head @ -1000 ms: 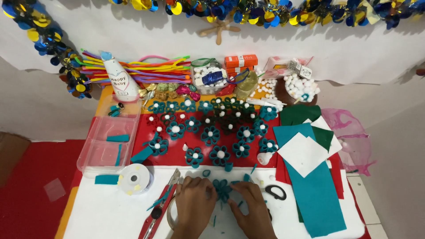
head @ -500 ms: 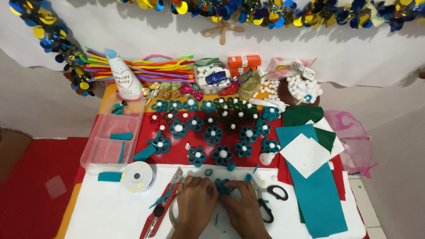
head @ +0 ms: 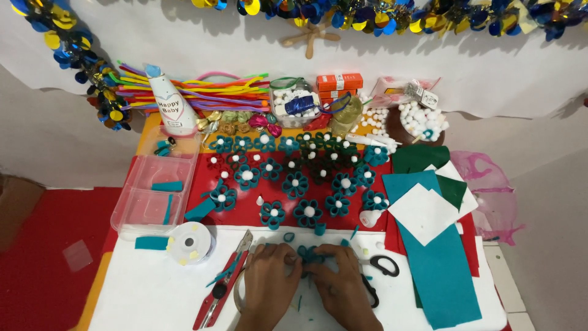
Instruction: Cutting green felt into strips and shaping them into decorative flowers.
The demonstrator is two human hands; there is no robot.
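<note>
My left hand and my right hand rest side by side on the white sheet at the table's near edge. Their fingertips pinch a small teal felt flower piece between them. Loose teal felt loops lie just beyond the fingers. Several finished teal and dark flowers with white centres are spread over the red felt further back.
A red-handled cutter lies left of my left hand, black scissors right of my right. A white tape roll and clear plastic box sit at left; teal, green and white felt sheets at right. Pipe cleaners, pompoms and a cone stand at the back.
Both hands have stayed on the teal piece at the near edge, shifting only slightly as the fingers work it. Nothing else on the table has moved.
</note>
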